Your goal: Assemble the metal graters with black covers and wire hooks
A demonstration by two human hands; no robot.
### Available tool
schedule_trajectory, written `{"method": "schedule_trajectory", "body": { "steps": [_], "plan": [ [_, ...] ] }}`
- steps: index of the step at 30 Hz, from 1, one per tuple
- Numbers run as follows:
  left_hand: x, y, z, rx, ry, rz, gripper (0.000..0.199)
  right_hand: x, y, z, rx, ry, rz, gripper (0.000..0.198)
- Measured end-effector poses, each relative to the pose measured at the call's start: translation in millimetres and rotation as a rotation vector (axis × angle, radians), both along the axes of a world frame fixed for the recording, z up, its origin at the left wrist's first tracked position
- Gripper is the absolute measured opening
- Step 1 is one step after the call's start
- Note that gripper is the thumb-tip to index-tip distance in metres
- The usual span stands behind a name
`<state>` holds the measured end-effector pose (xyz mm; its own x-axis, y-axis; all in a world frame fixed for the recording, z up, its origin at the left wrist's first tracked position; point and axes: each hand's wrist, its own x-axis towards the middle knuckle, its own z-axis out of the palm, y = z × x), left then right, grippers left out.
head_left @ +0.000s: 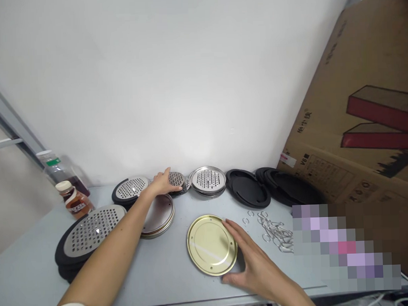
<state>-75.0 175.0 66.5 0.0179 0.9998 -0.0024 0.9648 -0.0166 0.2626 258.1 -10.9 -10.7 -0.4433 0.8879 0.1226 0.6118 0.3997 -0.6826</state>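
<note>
My left hand [162, 184] reaches to the back of the table. Its thumb and fingers close around the edge of a perforated metal grater disc [177, 180], which is tilted over other grater discs. My right hand [250, 263] grips the right edge of a round gold metal lid [212, 245] with small holes near its rim, its fingers at the upper edge and thumb at the lower. Beside my left forearm is a stack of round metal lids [157, 215]. Another stack of grater discs [208, 178] stands to the right of my left hand.
Black-rimmed graters [94, 230] are stacked at left, with another [131, 188] behind. Black plastic rings [248, 189] lie back right, near loose metal rings and clips [275, 231]. Two bottles [73, 200] stand far left. A large cardboard box [357, 121] leans at right; a blurred patch covers the corner.
</note>
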Motion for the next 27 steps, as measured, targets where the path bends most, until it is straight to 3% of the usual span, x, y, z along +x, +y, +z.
{"method": "schedule_trajectory", "body": {
  "steps": [10, 16, 21, 24, 27],
  "plan": [
    [1, -1, 1.6, 0.047, -0.006, -0.007, 0.114, -1, 0, 3, -0.022, -0.010, -0.007, 0.112],
    [16, -16, 21.2, 0.160, 0.011, -0.009, 0.109, -1, 0, 5, -0.036, -0.021, -0.016, 0.113],
    [43, -73, 27.5, 0.215, -0.001, -0.203, 0.097, -1, 0, 3, -0.006, 0.014, -0.005, 0.112],
    [60, -118, 14.5, 0.191, -0.068, -0.425, 0.093, -1, 1, 1, 0.022, 0.046, 0.009, 0.113],
    [76, -152, -0.4, 0.140, -0.047, -0.520, 0.090, -1, 1, -1, 0.045, 0.071, 0.017, 0.115]
  ]
}}
